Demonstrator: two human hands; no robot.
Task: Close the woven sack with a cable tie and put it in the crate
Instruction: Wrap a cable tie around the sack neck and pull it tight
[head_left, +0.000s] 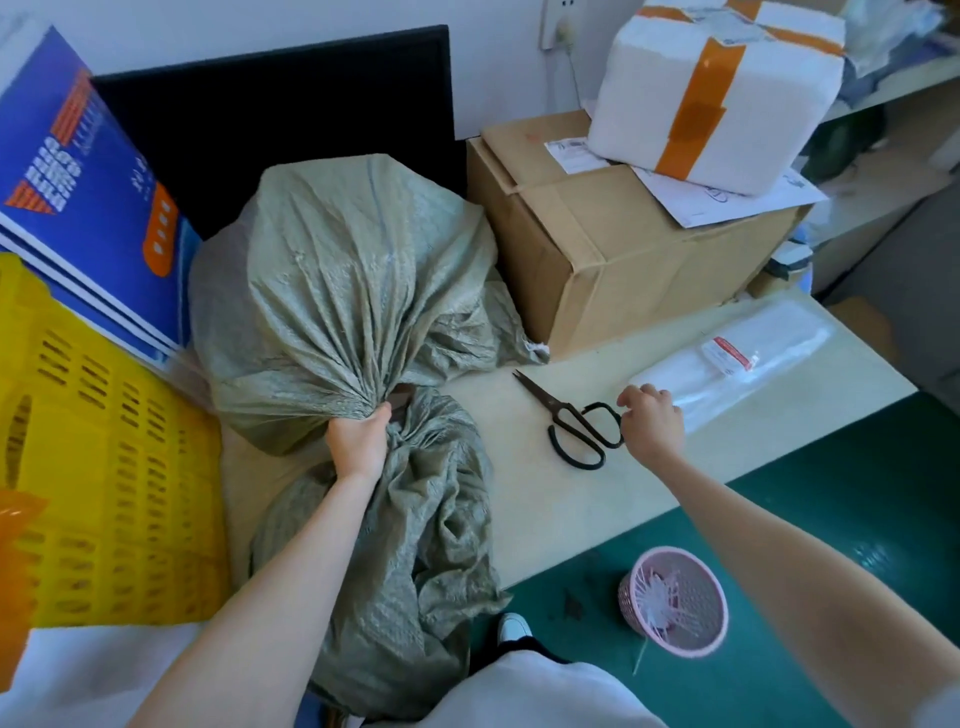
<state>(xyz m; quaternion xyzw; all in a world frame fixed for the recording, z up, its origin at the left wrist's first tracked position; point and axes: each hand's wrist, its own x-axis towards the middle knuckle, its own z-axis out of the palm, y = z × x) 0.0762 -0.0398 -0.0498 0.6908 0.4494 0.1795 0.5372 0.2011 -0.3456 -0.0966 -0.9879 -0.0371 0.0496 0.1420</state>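
A full grey-green woven sack (337, 291) lies on the table (545, 499), its mouth gathered into a tight neck. My left hand (358, 441) is clenched around that neck, and the loose sack end hangs over the table's front edge. My right hand (652, 421) rests with curled fingers at the near end of a clear packet of white cable ties (737, 369), right beside the handles of black scissors (566, 421). Whether it holds a tie is not visible. The yellow slotted crate (104, 467) stands at the left, next to the sack.
A cardboard box (623, 249) with a taped white foam box (717, 88) on top stands behind the scissors. Blue printed boxes (83, 192) lean behind the crate. A pink basket (675, 603) with white tie pieces sits on the green floor.
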